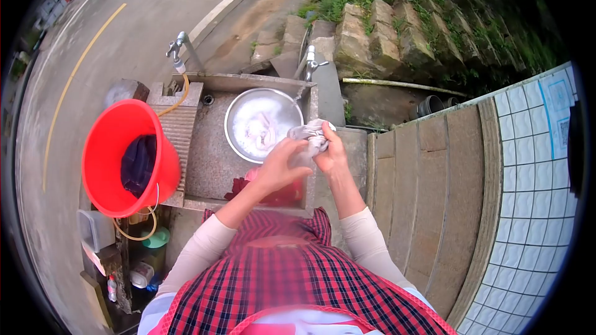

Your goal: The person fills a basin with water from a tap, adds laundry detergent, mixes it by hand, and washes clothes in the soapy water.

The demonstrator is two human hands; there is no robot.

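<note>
A wet, pale cloth (310, 134) is bunched up above the right rim of a metal basin (233, 142). My right hand (333, 152) is closed around the cloth, thumb on top. Against its left side, my left hand (280, 165) has its fingers curved and its thumb held apart, slightly blurred; part of the cloth's lower end is smeared between the hands. Inside the basin, foamy water surrounds another light cloth (266, 131). Dark red and pink fabric (273, 196) lies in the sink below my left forearm, partly hidden.
The basin stands in a stone sink (208, 142). A red bucket (102, 167) holding dark fabric stands on the left ledge. Two taps rise behind, one tap (180, 46) with a yellow hose (184, 90). Stone steps (428, 192) and a tiled wall (528, 205) lie to the right.
</note>
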